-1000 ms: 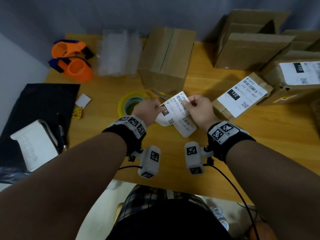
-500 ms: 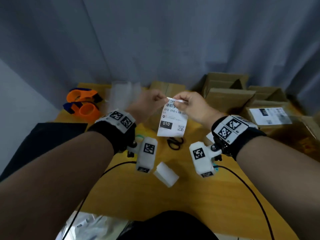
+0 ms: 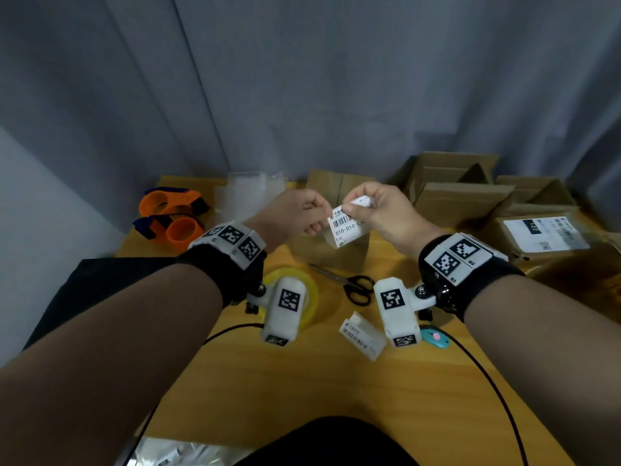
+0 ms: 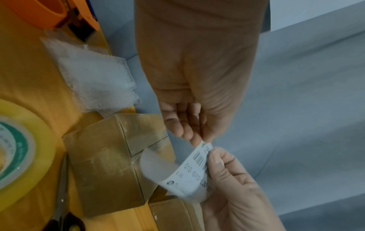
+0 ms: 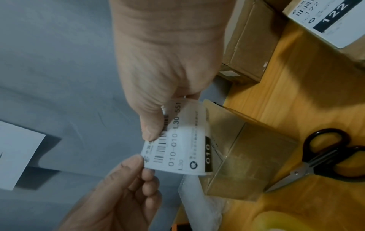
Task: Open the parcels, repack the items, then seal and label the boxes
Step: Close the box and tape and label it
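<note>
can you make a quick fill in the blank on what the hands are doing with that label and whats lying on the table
1. Both hands, left hand and right hand, pinch one white ____ printed 010-010.
2. The scissors on the table have ____ handles.
3. The two tape dispensers at the far left are ____ in colour.
4. The labelled box on the right shows the number ____.

Missing words: label; black; orange; 122
</note>
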`<state>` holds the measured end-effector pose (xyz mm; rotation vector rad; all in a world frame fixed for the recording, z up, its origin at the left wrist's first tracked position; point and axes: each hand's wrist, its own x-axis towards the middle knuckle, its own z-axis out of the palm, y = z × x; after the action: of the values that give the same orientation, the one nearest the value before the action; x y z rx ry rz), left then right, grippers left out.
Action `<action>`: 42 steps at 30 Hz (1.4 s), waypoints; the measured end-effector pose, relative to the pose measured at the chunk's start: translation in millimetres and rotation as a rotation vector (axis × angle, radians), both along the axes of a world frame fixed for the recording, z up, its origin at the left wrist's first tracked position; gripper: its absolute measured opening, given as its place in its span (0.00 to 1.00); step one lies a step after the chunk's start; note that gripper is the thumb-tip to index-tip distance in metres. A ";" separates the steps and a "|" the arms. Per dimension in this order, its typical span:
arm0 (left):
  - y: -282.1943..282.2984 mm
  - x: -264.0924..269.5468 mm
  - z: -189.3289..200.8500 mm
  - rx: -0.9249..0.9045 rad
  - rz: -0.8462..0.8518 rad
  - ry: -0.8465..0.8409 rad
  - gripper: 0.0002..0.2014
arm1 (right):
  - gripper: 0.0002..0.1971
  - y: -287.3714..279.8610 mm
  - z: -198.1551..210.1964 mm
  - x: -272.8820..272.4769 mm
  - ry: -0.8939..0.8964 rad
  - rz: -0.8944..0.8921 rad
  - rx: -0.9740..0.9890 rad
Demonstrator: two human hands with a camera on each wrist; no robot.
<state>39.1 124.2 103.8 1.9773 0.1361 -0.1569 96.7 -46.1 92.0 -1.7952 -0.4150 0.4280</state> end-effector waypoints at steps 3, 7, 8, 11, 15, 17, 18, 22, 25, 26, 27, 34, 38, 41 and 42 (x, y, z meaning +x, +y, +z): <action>7.6 1.1 -0.5 -0.004 -0.021 0.024 0.03 | 0.09 2.8 -4.2 0.3 0.019 -0.064 0.056; 15.4 1.2 -4.0 0.037 -0.090 0.032 0.05 | 0.09 4.7 -10.4 -0.3 -0.012 -0.173 0.132; 16.1 1.0 -5.2 0.036 -0.113 0.028 0.05 | 0.09 4.9 -11.4 -0.7 -0.012 -0.192 0.129; 16.2 4.0 -10.7 -0.002 -0.107 -0.003 0.04 | 0.14 5.2 -17.0 1.2 -0.118 -0.298 0.054; 10.3 10.8 -18.0 -0.165 0.059 -0.050 0.05 | 0.08 10.5 -14.2 -1.9 -0.320 -0.234 -0.081; 4.2 11.8 -18.8 -0.261 0.078 -0.053 0.05 | 0.06 16.7 -11.2 -8.3 -0.253 -0.159 0.017; 1.3 11.9 -18.5 -0.300 0.083 -0.052 0.06 | 0.07 19.0 -10.0 -10.0 -0.229 -0.150 0.055; -4.7 11.8 -16.7 -0.361 0.096 -0.058 0.07 | 0.08 22.3 -10.3 -8.7 -0.213 -0.162 0.106; -4.3 11.6 -16.1 -0.278 0.114 -0.082 0.07 | 0.09 22.0 -11.5 -7.4 -0.223 -0.150 0.115; -4.0 11.6 -16.2 -0.249 0.119 -0.098 0.08 | 0.09 21.9 -11.6 -7.1 -0.221 -0.147 0.113; -3.7 11.5 -16.3 -0.226 0.122 -0.114 0.08 | 0.09 21.6 -11.6 -6.8 -0.218 -0.145 0.111; -4.3 9.8 -14.2 -0.192 0.117 -0.137 0.09 | 0.10 20.5 -9.8 -7.6 -0.201 -0.143 0.123; -7.4 9.5 -12.7 -0.185 0.121 -0.134 0.09 | 0.10 19.9 -10.4 -7.2 -0.161 -0.142 0.145; -9.4 9.7 -11.9 -0.170 0.122 -0.133 0.09 | 0.10 18.9 -10.2 -6.5 -0.156 -0.143 0.142; -10.0 9.8 -11.5 -0.172 0.123 -0.131 0.09 | 0.09 18.3 -10.1 -6.2 -0.159 -0.144 0.139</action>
<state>48.9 114.2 92.3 1.7965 0.1538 0.0399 90.5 -27.8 81.9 -1.7163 -0.4123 0.1531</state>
